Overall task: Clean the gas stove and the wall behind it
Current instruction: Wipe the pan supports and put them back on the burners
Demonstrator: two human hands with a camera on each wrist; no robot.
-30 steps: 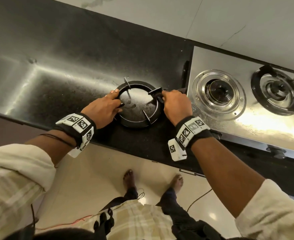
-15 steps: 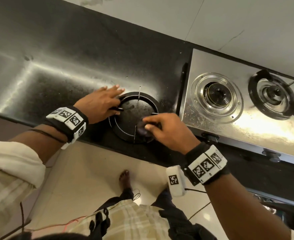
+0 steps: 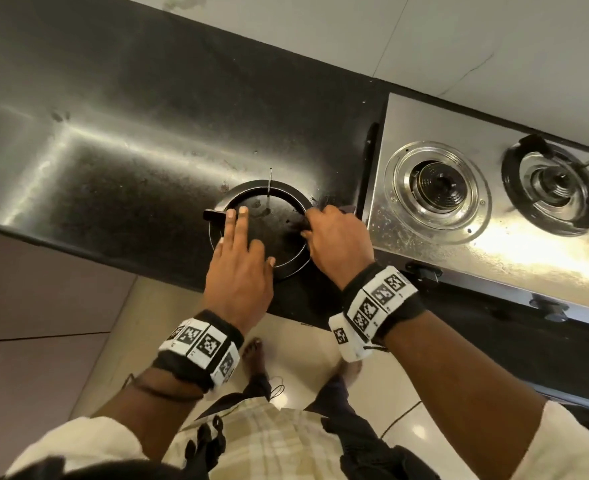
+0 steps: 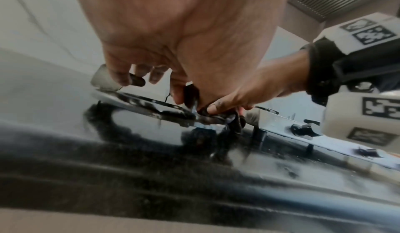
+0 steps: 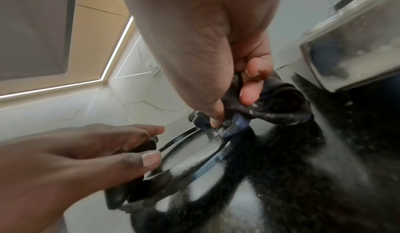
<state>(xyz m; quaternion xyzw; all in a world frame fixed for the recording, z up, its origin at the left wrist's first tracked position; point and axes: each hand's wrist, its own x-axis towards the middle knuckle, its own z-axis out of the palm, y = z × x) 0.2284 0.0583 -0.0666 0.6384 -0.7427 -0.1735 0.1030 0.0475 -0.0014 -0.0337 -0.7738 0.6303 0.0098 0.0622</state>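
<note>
A black pan support ring [image 3: 293,195] lies on the black counter [image 3: 113,150], just left of the steel gas stove [image 3: 459,258]. My left hand [image 3: 248,237] lies across the ring's near left part, fingers nearly straight, fingertips on its left prong and thumb on the near rim. My right hand [image 3: 334,244] grips a crumpled dark cloth [image 5: 279,106] and holds it against the ring's right rim. The right wrist view shows the cloth bunched between thumb and fingers. The pale tiled wall [image 3: 320,36] runs behind the counter and stove.
The stove's left burner [image 3: 436,181] stands bare, while the right burner [image 3: 556,188] carries its black support ring. Two knobs [image 3: 424,271] [image 3: 549,308] stick out of the stove's front. The counter's front edge is right under my wrists.
My left hand has shifted from the ring's left side to lie across its near part. My right hand with the cloth has moved from the near rim to the right rim.
</note>
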